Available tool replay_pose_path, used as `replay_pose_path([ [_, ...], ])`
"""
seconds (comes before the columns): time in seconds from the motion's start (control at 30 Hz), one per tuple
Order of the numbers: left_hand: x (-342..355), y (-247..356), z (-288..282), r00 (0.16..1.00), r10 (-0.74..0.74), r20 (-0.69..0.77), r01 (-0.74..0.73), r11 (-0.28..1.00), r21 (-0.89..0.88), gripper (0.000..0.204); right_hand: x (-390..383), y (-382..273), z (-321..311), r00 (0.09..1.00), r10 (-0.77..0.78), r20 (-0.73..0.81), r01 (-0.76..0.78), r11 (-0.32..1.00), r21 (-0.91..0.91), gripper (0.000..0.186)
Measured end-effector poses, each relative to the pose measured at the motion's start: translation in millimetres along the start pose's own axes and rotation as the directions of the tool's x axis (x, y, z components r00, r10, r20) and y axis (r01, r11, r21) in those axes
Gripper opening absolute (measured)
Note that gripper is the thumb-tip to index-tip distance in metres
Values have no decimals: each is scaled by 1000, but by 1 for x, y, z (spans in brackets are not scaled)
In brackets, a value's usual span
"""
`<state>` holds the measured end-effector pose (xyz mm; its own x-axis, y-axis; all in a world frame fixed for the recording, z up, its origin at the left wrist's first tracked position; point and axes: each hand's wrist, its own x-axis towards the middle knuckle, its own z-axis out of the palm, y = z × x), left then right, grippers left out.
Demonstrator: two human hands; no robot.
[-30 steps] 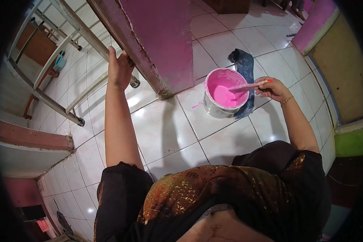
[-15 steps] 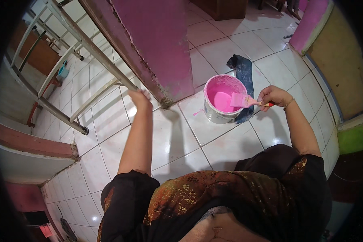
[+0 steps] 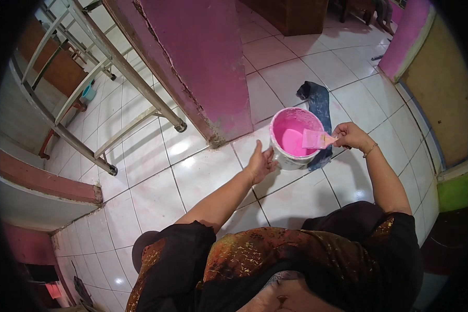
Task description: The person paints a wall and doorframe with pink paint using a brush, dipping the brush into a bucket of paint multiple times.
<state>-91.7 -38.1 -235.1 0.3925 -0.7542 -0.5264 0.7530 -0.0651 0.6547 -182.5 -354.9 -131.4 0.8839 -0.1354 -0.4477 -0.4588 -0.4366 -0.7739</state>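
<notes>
A whitish bucket (image 3: 295,163) with pink paint (image 3: 290,139) inside stands on the tiled floor in front of me. In my right hand (image 3: 352,136) is a paintbrush (image 3: 313,139), its handle pinched between the fingers. The pink-coated bristles lie over the bucket's right rim. My left hand (image 3: 260,164) is just left of the bucket, fingers apart and holding nothing; whether it touches the wall of the bucket I cannot tell. Behind and right of the bucket lies a dark blue cloth (image 3: 320,103), partly hidden by it.
A metal ladder-like frame (image 3: 136,89) stands at the upper left. Beside it rises a pink wall end (image 3: 208,62) with a chipped edge. Brown wooden furniture (image 3: 301,18) is at the back, and a person's legs (image 3: 384,18) show at the far right. A blue-green pail (image 3: 89,92) sits farther left.
My left hand has come away from the foot of the metal frame and moved right to the bucket. The paintbrush stays in my right hand, and its bristles remain at the bucket's rim.
</notes>
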Motion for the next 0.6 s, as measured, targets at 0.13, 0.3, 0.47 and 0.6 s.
replay_pose_path([
  [0.13, 22, -26, 2, 987, -100, 124, 93, 994, 65, 88, -4, -7, -11, 1000, 4, -17, -3, 997, 79, 22],
  [0.3, 12, -22, 33, 978, -152, 141, 77, 898, 433, 80, -23, -7, -34, 989, -57, -134, 86, 971, 222, 24],
  [0.47, -3, -14, -40, 948, -312, 58, 202, 735, 648, 55, -36, -75, -10, 964, -242, -114, 263, 932, 249, 23],
  [0.6, -35, 12, -89, 936, -238, -260, 353, 617, 704, 57, -23, -111, 48, 955, -296, 4, 285, 922, 263, 28],
])
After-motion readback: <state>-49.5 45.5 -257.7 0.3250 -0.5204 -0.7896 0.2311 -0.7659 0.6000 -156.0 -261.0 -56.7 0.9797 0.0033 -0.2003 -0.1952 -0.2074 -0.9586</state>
